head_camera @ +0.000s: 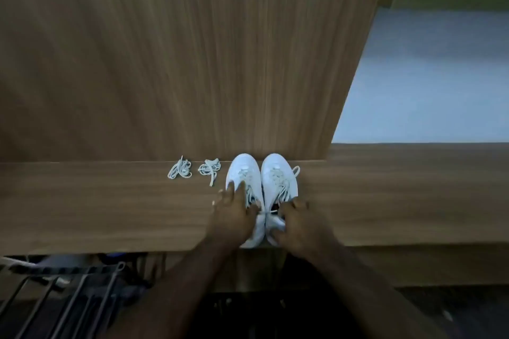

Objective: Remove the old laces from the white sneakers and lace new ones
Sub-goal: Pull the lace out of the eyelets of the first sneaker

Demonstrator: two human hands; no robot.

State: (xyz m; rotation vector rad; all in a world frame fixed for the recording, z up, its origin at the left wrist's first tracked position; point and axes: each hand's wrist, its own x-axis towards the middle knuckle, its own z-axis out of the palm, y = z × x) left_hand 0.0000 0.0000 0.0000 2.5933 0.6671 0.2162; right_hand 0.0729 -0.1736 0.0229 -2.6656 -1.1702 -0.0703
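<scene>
Two white sneakers stand side by side on the wooden desk [110, 206], toes pointing away from me. The left sneaker [242, 170] and the right sneaker [279, 173] both have laces threaded through them. My left hand [234, 215] lies over the left sneaker's rear half with its fingers spread. My right hand [300, 226] holds the right sneaker's heel, fingers curled, and a lace end stretches between the two hands. Two loose bundles of white laces lie to the left: one bundle [180, 169] farther out and another bundle [210, 169] beside the left sneaker.
A tall wooden panel [192, 49] rises right behind the sneakers. The desk's front edge runs just under my wrists. Below it at lower left is a dark wire rack [68, 297]. A pale wall and floor show at the right.
</scene>
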